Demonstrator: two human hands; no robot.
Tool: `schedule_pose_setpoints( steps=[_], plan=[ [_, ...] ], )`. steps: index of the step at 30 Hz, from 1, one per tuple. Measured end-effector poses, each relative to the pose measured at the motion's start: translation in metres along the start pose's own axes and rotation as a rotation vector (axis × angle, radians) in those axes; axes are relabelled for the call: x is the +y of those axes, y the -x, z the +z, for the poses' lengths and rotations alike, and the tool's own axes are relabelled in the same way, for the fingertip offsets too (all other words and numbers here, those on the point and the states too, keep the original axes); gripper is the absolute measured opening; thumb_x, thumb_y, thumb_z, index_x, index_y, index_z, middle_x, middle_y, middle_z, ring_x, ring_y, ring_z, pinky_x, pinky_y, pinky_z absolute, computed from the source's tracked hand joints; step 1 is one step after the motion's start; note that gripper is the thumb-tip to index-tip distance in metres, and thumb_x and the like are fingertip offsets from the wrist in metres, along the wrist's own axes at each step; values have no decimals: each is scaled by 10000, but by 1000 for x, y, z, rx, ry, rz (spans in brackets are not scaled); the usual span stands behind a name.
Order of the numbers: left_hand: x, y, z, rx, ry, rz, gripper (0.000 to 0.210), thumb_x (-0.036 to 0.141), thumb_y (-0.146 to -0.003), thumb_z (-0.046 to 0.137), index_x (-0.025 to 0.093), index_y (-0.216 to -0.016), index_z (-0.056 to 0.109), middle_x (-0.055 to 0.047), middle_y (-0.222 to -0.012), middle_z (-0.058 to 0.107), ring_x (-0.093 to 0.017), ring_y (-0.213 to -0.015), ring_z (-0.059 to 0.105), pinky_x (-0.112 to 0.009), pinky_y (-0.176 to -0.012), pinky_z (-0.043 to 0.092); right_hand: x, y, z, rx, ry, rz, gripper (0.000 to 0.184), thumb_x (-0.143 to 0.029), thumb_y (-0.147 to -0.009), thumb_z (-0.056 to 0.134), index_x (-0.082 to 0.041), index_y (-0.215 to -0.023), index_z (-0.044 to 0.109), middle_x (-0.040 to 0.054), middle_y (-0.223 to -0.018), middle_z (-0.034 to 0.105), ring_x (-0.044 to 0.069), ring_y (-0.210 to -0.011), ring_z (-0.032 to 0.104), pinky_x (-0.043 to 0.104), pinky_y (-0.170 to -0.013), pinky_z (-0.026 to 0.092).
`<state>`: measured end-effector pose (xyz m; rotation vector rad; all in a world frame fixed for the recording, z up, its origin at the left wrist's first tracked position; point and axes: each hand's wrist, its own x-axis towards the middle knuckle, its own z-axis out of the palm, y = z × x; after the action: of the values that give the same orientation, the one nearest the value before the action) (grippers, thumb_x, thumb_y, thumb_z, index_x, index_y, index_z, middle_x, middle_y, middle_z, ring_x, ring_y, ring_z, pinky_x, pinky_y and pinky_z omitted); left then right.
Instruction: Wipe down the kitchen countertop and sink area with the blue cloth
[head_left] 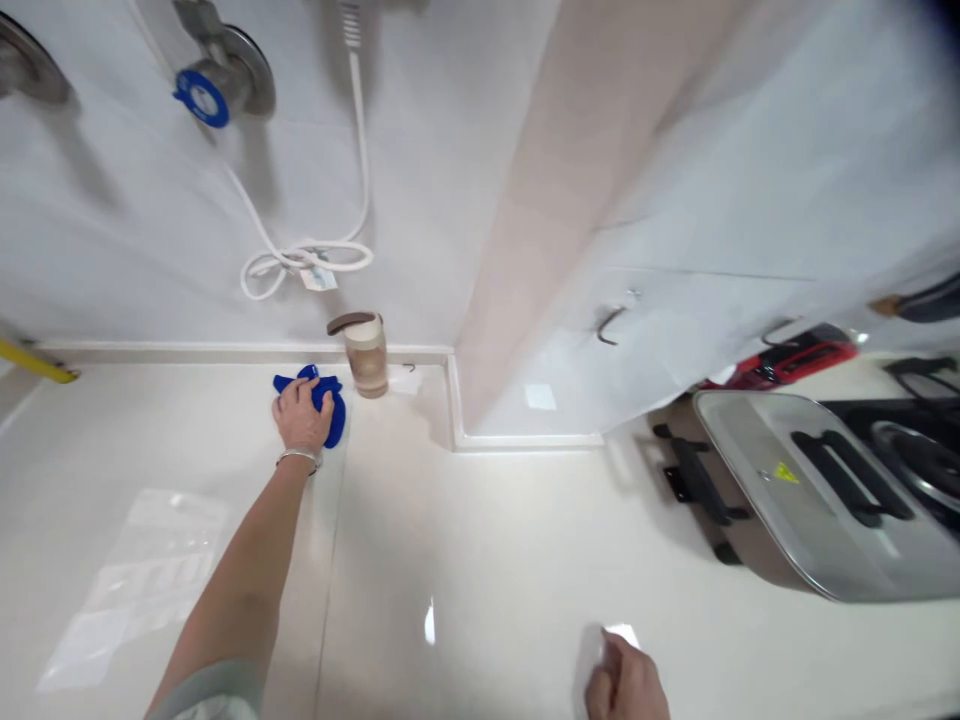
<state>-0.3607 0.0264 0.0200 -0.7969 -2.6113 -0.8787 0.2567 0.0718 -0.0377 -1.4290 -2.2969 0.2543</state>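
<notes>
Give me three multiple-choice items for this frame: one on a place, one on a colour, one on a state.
1. Where is the cup?
A. by the wall, right of the cloth
B. on the metal lid
C. in the right hand

2. What colour is the cloth?
A. red
B. blue
C. yellow

3. What is the left hand doing?
A. hanging in the air
B. gripping the cup
C. pressing on the cloth

Answers:
1 A, it stands on the counter at the wall.
2 B, blue shows around the hand.
3 C, the palm lies on the cloth; the right hand rests near the bottom edge.
</notes>
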Motion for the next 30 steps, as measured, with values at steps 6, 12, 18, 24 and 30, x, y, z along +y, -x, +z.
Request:
schedule_pose_setpoints(
  steps=[6,12,18,24,30],
  plan=[
    [18,67,-25,-11,-59,-8,457,414,-915,486,164,-1286,582,-166,-1387,550,-309,-1307,472,-515,-1156,251,-2,0,0,12,-8,-28,352,-245,-872,417,-159,-1188,547,111,-1023,617,265,-939,596,416,-840,495],
    [51,162,-58,-15,-100,25,459,397,-927,470,157,-1307,561,-165,-1374,563,-318,-1317,467,-518,-1154,265,-8,-3,-3,30,-91,-89,337,-200,-863,404,-170,-1156,568,95,-999,608,248,-920,582,393,-824,475],
    [105,270,-84,-82,-2,-19,472,368,-895,509,192,-1332,534,-186,-1402,522,-363,-1357,426,-599,-1168,233,-7,-9,-15,-23,-206,-147,329,-233,-879,388,-167,-1139,579,96,-1031,598,254,-930,581,400,-835,467],
    [144,360,-112,-227,-69,48,605,394,-777,670,281,-1354,529,-113,-1418,544,-298,-1368,444,-514,-1188,311,14,-7,-18,-104,-234,-177,383,-326,-862,385,-172,-1111,631,100,-987,587,267,-915,566,386,-761,442],
    [72,396,-190,-108,-212,-187,517,318,-828,587,222,-1333,537,-147,-1404,540,-295,-1347,465,-541,-1155,342,17,-2,-17,-156,-364,-210,368,-326,-821,420,-154,-1036,664,123,-972,600,266,-881,566,348,-642,413]
  ],
)
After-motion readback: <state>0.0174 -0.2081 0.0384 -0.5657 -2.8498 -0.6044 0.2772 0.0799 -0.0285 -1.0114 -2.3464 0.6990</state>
